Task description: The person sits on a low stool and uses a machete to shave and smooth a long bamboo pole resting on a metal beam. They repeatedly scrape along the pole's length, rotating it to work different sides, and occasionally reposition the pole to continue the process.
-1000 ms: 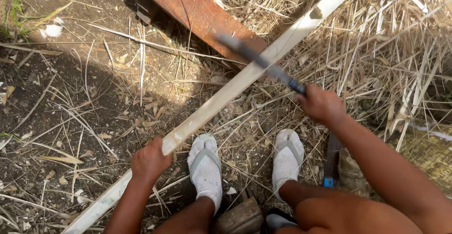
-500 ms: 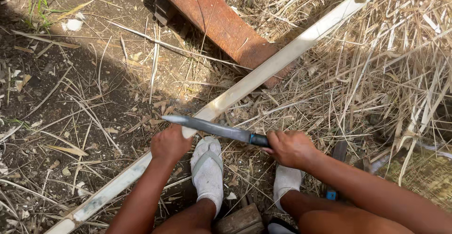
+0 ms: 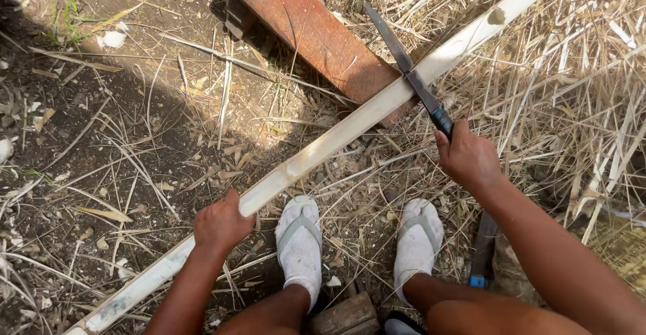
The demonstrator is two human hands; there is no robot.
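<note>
A long pale split pole lies diagonally on the ground, from lower left to upper right. My left hand grips it low down, near my left foot. My right hand holds a long dark-bladed knife by its handle. The blade points up and away, with its lower part lying across the pole. The pole rests on a reddish-brown wooden plank.
My feet in white socks and sandals stand on the ground just below the pole. Dry straw covers the ground at the right. Bare dark soil with loose slivers is on the left. A wooden block sits between my legs.
The knife swung down to a flat position near my left hand, then rose again; its blade now lies across the pole by the plank. My left hand kept its grip.
</note>
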